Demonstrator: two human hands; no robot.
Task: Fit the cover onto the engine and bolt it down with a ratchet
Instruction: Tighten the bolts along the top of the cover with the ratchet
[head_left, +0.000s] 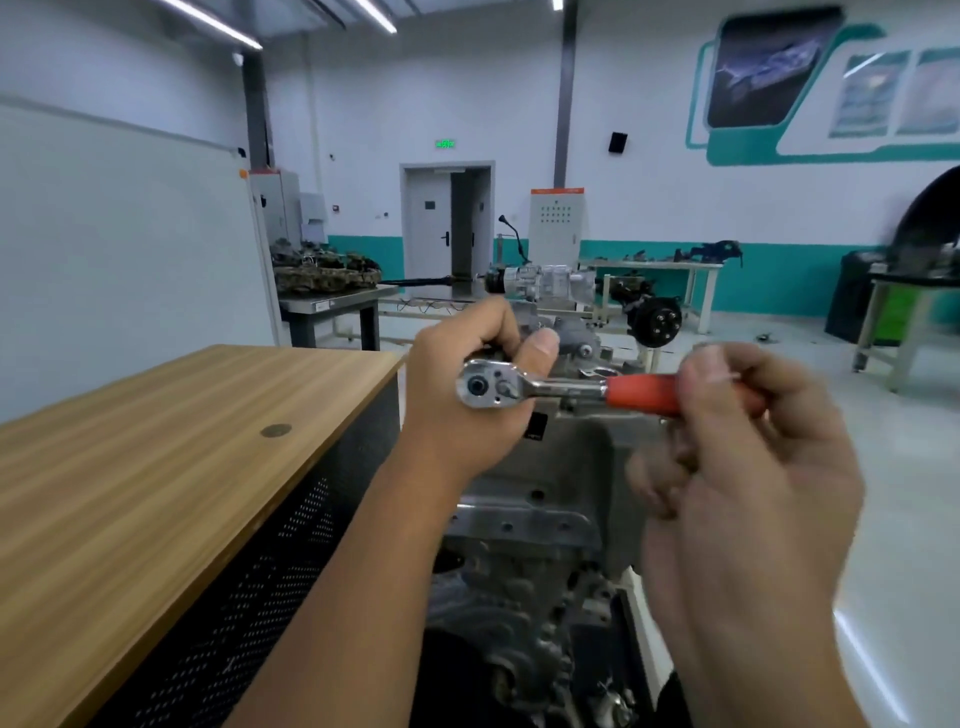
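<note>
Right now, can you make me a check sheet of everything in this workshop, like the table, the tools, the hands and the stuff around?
Surface: light wooden-topped cabinet with a black perforated side, bearing one small round dark disc.
Job's things: chrome ratchet with an orange handle, held in the air over the grey metal engine; cover not told apart.
Clutter: nothing seen near the hands.
Hands: left hand grips the ratchet's head, thumb on top; right hand, blurred, holds the handle.
Cables: nothing seen.
Surroundings: white board at left, grey double door, silver gearbox on a stand, metal tables with parts, teal-striped walls.
</note>
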